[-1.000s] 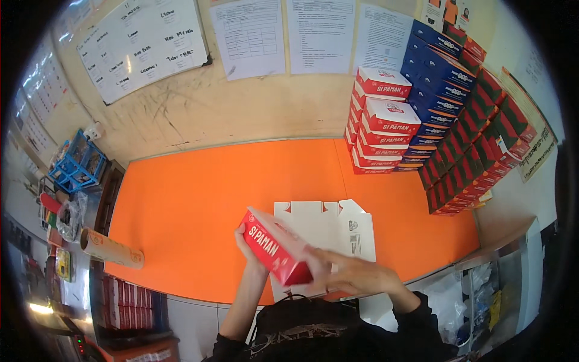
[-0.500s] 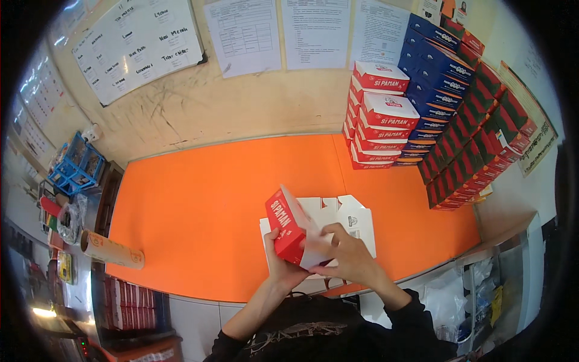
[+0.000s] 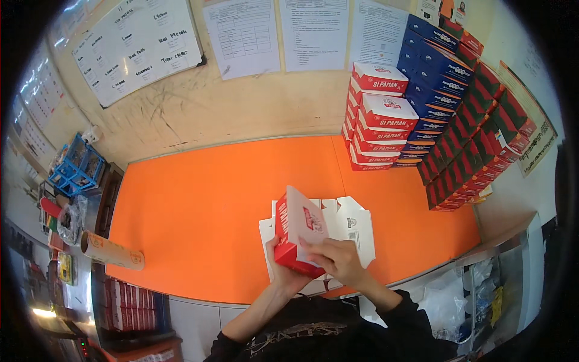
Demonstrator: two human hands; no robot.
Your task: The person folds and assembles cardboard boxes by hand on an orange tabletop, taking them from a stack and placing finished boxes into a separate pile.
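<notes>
Box (image 3: 300, 232) held above blanks (image 3: 362, 218) on table (image 3: 193, 211), L hand (image 3: 284, 275) clamped on base (image 3: 294, 256) at 7 o'clock, R hand (image 3: 341, 259) touching lid (image 3: 309, 216) at 4 o'clock (pinch vs. press unclear); current step prob. lid closing, next move calls for even press. w/ base braced.

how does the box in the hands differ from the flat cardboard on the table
Shape: the box is folded up, while the cardboard is spread flat.
Pose: the box is tilted, with the left hand holding it and the right hand at its lid; the cardboard lies on the orange table.
Colour: the box shows red sides; the cardboard shows mostly white.
Both have white surfaces with print.
</notes>
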